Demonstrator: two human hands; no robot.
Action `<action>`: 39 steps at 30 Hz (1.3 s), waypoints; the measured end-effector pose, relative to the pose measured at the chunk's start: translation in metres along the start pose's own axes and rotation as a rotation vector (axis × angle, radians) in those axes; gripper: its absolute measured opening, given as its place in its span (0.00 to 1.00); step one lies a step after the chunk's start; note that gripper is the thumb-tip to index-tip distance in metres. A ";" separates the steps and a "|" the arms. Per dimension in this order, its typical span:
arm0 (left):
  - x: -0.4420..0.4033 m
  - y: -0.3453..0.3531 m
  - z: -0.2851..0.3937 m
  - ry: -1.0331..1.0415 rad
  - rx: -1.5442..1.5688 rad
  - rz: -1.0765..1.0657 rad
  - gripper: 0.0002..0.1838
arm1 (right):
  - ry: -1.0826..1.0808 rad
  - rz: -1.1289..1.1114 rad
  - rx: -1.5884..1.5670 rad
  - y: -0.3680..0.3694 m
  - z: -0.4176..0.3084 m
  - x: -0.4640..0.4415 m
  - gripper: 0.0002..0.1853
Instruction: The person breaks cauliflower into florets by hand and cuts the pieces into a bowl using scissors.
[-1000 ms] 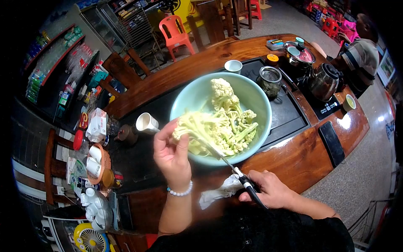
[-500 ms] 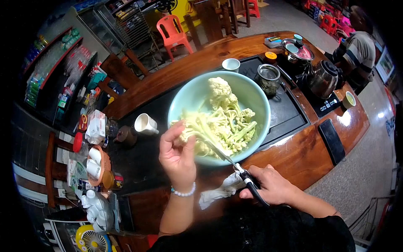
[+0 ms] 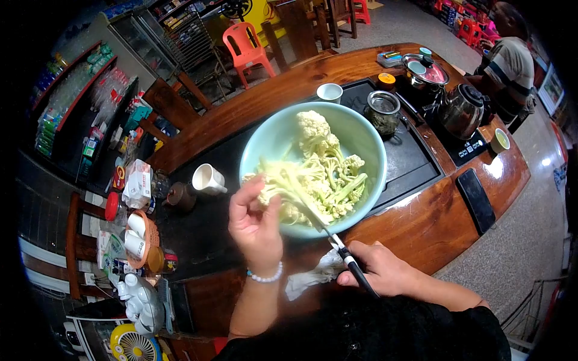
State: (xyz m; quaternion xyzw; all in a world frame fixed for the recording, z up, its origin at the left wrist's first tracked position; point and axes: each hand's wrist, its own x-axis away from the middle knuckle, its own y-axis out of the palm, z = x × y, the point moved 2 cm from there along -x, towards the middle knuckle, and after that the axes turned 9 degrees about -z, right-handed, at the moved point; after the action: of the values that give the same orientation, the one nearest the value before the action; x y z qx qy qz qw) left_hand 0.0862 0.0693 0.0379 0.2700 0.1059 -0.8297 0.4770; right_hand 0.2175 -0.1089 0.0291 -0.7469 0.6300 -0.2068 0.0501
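Observation:
My left hand [image 3: 256, 225], a beaded bracelet at its wrist, pinches a pale cauliflower piece [image 3: 283, 180] by its stems over the near left side of a light green bowl [image 3: 253, 141]. More cauliflower florets [image 3: 316, 135] are heaped in the bowl. In my right hand [image 3: 379, 269] is a pair of scissors [image 3: 349, 259] with black and white handles. Its blades reach over the bowl's near rim and touch the stems of the held piece; the tips are partly hidden there. A crumpled white tissue [image 3: 313, 278] lies below the bowl, close to the scissors.
The bowl stands partly on a black tea tray [image 3: 415, 165] set in a wooden table [image 3: 415, 225]. Around it are white cups [image 3: 208, 179], a glass jar [image 3: 383, 111], a kettle [image 3: 463, 114] and a phone [image 3: 475, 201]. Another person [image 3: 509, 66] sits at the far right.
The scissors' handles have come together and the blades have closed at the stems. My left hand keeps its hold on the cauliflower in nearly the same place.

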 end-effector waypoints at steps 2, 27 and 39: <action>0.001 0.001 0.000 -0.007 -0.009 -0.003 0.15 | 0.030 -0.037 0.017 0.000 0.003 -0.001 0.34; -0.002 -0.003 0.001 -0.028 -0.030 -0.018 0.15 | 0.107 -0.047 -0.199 0.000 -0.003 -0.009 0.32; -0.011 -0.018 -0.001 -0.094 0.156 0.043 0.14 | 0.107 -0.152 -0.193 -0.016 0.009 0.009 0.26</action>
State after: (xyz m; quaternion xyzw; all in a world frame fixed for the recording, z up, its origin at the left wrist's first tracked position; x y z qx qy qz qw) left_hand 0.0759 0.0869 0.0415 0.2693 0.0123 -0.8367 0.4768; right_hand 0.2361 -0.1156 0.0284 -0.7818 0.5901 -0.1880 -0.0715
